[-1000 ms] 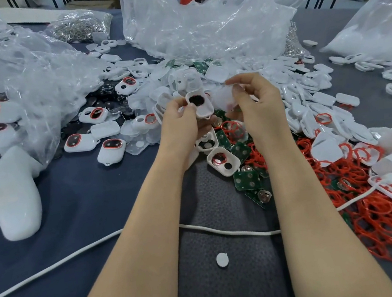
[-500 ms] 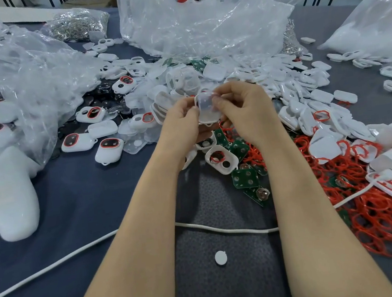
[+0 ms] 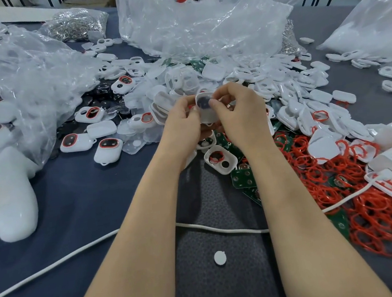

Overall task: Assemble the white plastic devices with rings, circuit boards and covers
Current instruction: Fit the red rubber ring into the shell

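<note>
I'm seeing the left hand point(image 3: 182, 121) at 9 and the right hand point(image 3: 239, 112) at 3 o'clock pinching the shell point(image 3: 207, 117), its long axis running 12–6.

The table point(image 3: 75, 211), under dark blue cloth, carries a white cable point(image 3: 223, 230) and a small white disc point(image 3: 220, 258) on the near side of the fingers point(image 3: 211, 102). Just nearer than the fingers lies an open white shell point(image 3: 220, 160). To their right, red rings point(image 3: 368, 214) spread over green circuit boards point(image 3: 242, 178); beyond them lie white covers point(image 3: 215, 71). To their left sit finished devices point(image 3: 108, 149) and clear bags point(image 3: 23, 77), and one far bag point(image 3: 75, 24) perhaps holds metal rings.
</note>
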